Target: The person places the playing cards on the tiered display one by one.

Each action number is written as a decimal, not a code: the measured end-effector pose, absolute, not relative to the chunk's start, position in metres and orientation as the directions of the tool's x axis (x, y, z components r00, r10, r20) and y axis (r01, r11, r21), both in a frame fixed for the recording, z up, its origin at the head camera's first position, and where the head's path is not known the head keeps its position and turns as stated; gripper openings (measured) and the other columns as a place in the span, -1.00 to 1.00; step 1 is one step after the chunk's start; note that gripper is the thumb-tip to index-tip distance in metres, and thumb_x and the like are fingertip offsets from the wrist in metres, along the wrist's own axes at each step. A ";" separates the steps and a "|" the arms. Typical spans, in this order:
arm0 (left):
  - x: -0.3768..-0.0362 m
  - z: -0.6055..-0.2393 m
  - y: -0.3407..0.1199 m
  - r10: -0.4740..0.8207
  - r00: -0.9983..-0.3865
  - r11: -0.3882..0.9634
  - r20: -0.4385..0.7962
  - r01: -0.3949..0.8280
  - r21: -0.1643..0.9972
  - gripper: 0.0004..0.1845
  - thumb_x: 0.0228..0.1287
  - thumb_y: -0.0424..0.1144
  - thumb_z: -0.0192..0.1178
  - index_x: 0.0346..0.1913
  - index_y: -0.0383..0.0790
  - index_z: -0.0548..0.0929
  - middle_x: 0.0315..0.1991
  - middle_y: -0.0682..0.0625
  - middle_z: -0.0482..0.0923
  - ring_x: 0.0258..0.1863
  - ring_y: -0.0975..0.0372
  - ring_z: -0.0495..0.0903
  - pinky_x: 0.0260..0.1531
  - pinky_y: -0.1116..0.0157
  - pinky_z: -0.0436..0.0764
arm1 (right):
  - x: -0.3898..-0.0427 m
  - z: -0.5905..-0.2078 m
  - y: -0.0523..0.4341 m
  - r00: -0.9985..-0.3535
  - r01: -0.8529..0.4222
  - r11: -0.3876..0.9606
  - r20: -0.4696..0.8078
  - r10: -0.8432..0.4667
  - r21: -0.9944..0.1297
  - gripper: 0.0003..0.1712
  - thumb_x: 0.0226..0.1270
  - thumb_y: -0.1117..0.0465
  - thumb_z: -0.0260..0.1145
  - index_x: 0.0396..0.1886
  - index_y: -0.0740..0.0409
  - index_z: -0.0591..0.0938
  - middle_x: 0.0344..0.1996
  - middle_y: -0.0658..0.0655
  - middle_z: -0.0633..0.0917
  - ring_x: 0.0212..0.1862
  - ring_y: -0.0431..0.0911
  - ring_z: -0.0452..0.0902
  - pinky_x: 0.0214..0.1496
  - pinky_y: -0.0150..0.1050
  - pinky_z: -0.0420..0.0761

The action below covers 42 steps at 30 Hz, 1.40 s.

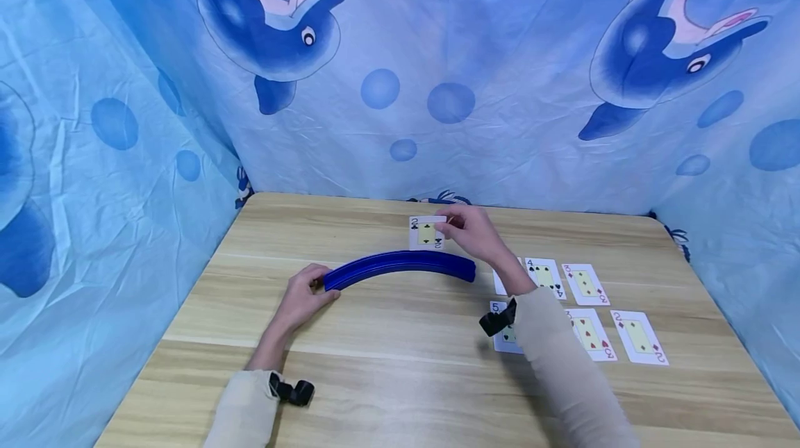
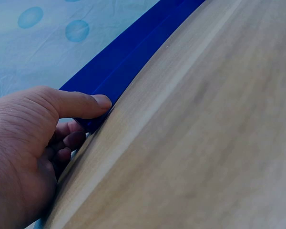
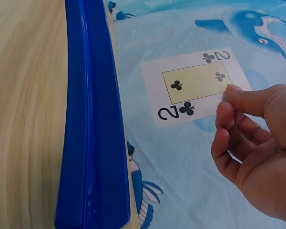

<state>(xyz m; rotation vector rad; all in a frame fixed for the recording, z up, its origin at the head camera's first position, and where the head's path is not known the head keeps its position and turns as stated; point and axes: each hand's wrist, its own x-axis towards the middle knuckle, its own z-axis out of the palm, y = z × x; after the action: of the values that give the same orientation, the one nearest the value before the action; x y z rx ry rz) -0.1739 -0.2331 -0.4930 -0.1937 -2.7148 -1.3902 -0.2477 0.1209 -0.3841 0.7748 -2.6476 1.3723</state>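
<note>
A curved blue card holder (image 1: pixel 400 262) with a groove along its length lies on the table. My left hand (image 1: pixel 304 299) grips its left end, the thumb (image 2: pixel 93 105) over the near side and the other fingers partly hidden behind it. A two of clubs (image 1: pixel 427 233) is pinched at one edge between thumb and fingers of my right hand (image 1: pixel 471 231), just beyond the holder's far side. In the right wrist view, the two of clubs (image 3: pixel 181 88) faces the camera, apart from the blue holder (image 3: pixel 93 119).
Two rows of face-up cards lie on the right, among them a four (image 1: pixel 542 276), a three of diamonds (image 1: pixel 586 286), a heart card (image 1: pixel 590 337) and a two of diamonds (image 1: pixel 640 338). My right forearm partly covers some. A dolphin-print curtain (image 1: pixel 437 31) hangs behind the wooden table (image 1: pixel 400 371).
</note>
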 end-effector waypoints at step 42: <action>-0.175 -0.493 -0.234 0.083 -0.989 0.559 0.121 0.147 0.816 -0.64 0.10 -0.38 0.45 0.00 -0.32 0.70 0.03 -0.19 0.66 -0.03 0.09 0.59 -0.03 0.34 0.52 | -0.245 -0.396 -0.006 -0.800 -0.434 0.362 0.167 -0.577 -0.825 -0.79 0.44 0.31 0.25 -0.02 0.22 0.72 -0.08 0.24 0.75 -0.24 -0.04 0.67 -0.24 -0.39 0.62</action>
<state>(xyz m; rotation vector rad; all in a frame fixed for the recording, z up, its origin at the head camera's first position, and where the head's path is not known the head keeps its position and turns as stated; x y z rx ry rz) -0.1746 -0.2336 -0.4930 -0.2009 -2.7125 -1.4306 -0.2454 -0.0057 -0.3962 1.0150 -2.7138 1.5641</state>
